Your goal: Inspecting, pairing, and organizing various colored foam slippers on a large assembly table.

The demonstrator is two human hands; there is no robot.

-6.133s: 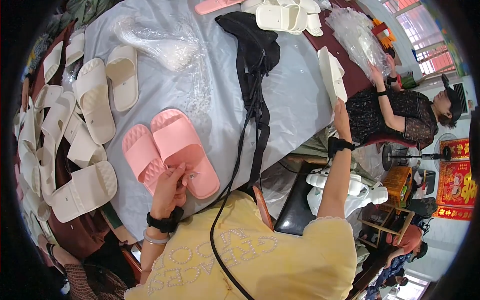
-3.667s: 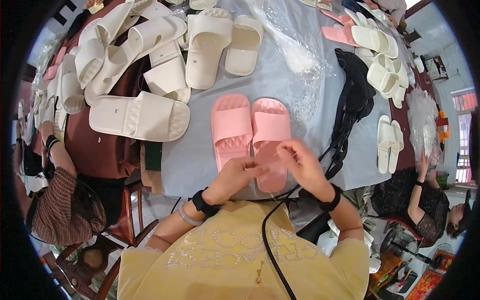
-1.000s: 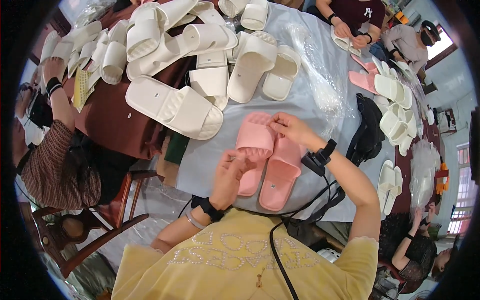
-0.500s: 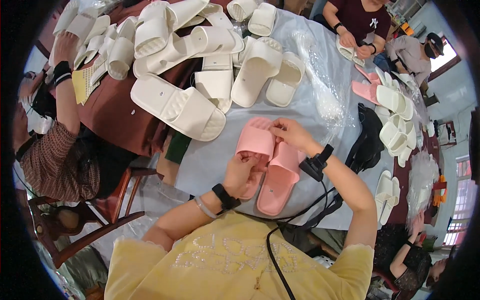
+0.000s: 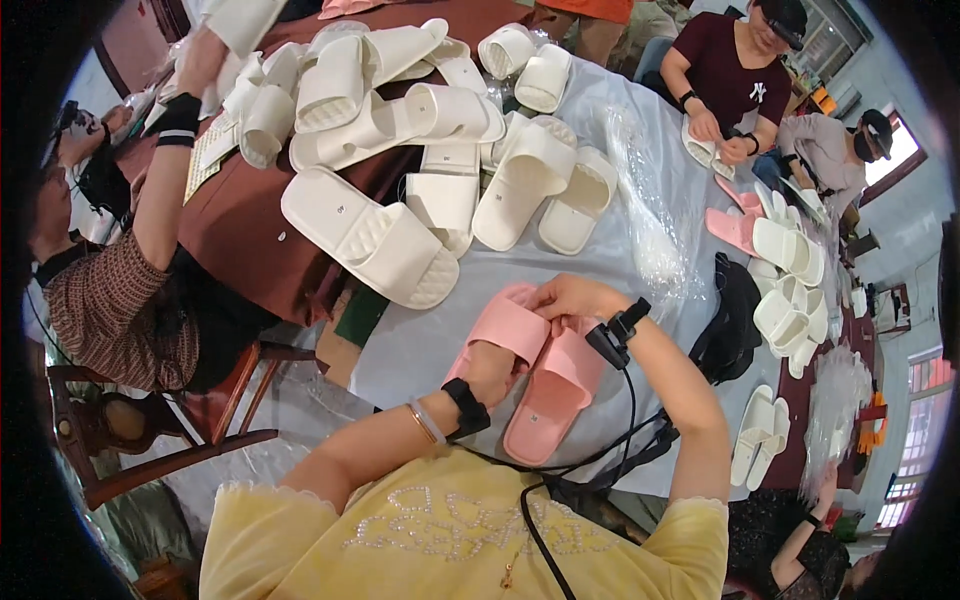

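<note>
Two pink slippers lie side by side in front of me on the pale sheet. My left hand (image 5: 490, 370) reaches in under the strap of the left pink slipper (image 5: 508, 328); the strap hides its fingertips. At the toe ends, my right hand (image 5: 572, 300) has its fingers closed on the inner edge of that slipper, against the right pink slipper (image 5: 550, 410). Part of the right slipper's toe is covered by this hand. Nearest beyond them lies a large white slipper (image 5: 370, 237), strap side toward me.
Many white slippers (image 5: 395, 125) are heaped beyond. Clear plastic bags (image 5: 650, 220) and a black strap-like bundle (image 5: 728, 320) lie to the right, with more white slippers (image 5: 787, 250) at that edge. A black cable (image 5: 540, 520) crosses my front. Co-workers sit around; one at left lifts a white slipper (image 5: 243, 22).
My left hand has moved from the strap's edge to deeper under it. The right hand stays at the toe ends. At left, the co-worker's hand has risen with a white slipper.
</note>
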